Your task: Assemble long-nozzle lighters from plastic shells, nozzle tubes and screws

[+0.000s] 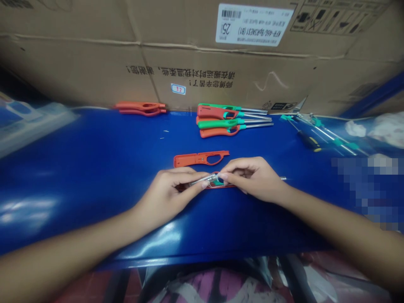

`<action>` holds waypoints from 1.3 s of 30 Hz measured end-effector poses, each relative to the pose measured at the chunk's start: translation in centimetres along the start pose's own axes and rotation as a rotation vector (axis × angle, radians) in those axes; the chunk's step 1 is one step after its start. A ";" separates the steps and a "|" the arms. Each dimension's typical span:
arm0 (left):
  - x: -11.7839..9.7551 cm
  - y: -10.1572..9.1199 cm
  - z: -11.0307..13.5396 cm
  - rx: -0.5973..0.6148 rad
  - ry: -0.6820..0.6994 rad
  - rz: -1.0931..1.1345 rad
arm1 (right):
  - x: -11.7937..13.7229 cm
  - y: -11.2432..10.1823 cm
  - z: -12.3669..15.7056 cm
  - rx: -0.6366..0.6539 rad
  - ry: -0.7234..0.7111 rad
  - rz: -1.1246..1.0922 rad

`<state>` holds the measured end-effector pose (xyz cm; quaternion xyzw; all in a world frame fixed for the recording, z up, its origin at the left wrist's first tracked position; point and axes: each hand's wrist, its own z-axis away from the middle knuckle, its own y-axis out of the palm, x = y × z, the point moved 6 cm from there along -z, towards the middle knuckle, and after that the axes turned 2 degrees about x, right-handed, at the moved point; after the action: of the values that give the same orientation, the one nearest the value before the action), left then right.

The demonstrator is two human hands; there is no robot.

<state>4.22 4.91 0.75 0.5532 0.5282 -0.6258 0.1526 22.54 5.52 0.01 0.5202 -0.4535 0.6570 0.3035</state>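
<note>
Both my hands meet at the middle of the blue table (94,168). My left hand (168,191) pinches a clear, thin lighter insert (205,180) from the left. My right hand (251,176) pinches its green-tipped end from the right. The insert lies over an orange lighter shell half (221,185) that is mostly hidden under my fingers. A metal tip (283,178) pokes out past my right hand. A second orange shell half (202,158) lies just beyond my hands, apart from them.
A pile of assembled orange and green lighters (232,120) lies at the back centre. Orange shell halves (140,108) lie at the back left. A screwdriver (309,141) and green-tipped metal tubes (328,134) lie at the right. A large cardboard box (189,54) walls the far edge.
</note>
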 end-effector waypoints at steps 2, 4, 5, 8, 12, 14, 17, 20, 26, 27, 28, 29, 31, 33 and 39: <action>0.0 -0.3 -0.1 0.016 0.020 -0.043 | -0.1 0.0 0.0 0.013 -0.015 0.018; -0.1 -0.8 -0.1 0.024 0.042 -0.098 | -0.2 0.0 -0.1 0.024 -0.027 0.050; -0.1 -1.1 -0.1 0.025 0.048 -0.126 | -0.3 0.0 -0.1 0.029 -0.028 0.065; -0.4 -2.0 -0.1 0.043 0.060 -0.200 | -0.4 -0.2 -0.1 0.024 -0.039 0.091; -1.1 -2.1 0.0 0.125 0.113 -0.297 | 0.3 -0.5 0.0 0.011 -0.136 0.138; -1.3 -1.9 0.1 0.156 0.137 -0.331 | 0.5 -0.5 0.0 0.025 -0.166 0.167; -1.4 -1.7 0.4 0.179 0.132 -0.338 | 0.5 -0.5 0.0 0.038 -0.180 0.207; -1.2 -1.5 0.5 0.205 0.099 -0.324 | 0.6 -0.6 0.0 0.038 -0.195 0.229; -1.1 -1.4 0.6 0.216 0.089 -0.349 | 1.1 -0.5 0.3 0.033 -0.268 0.347; -1.1 -1.4 0.7 0.215 0.085 -0.355 | 1.4 -0.6 0.4 0.026 -0.307 0.397; -1.1 -1.5 0.7 0.215 0.083 -0.362 | 1.7 -0.6 0.6 0.027 -0.352 0.452; -1.1 -1.5 0.7 0.214 0.083 -0.367 | 1.9 -0.6 0.8 0.038 -0.396 0.509; -1.2 -1.5 0.7 0.216 0.091 -0.373 | 2.2 -0.5 1.2 0.100 -0.450 0.620; -1.3 -1.6 0.7 0.218 0.104 -0.375 | 2.0 -0.4 1.5 0.181 -0.436 0.719; -1.1 -1.6 0.7 0.237 0.108 -0.376 | 1.5 -0.3 1.8 0.305 -0.310 0.823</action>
<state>3.03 4.54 2.33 0.4919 0.5521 -0.6704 -0.0611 23.13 3.88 1.61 0.4277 -0.5603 0.6965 -0.1339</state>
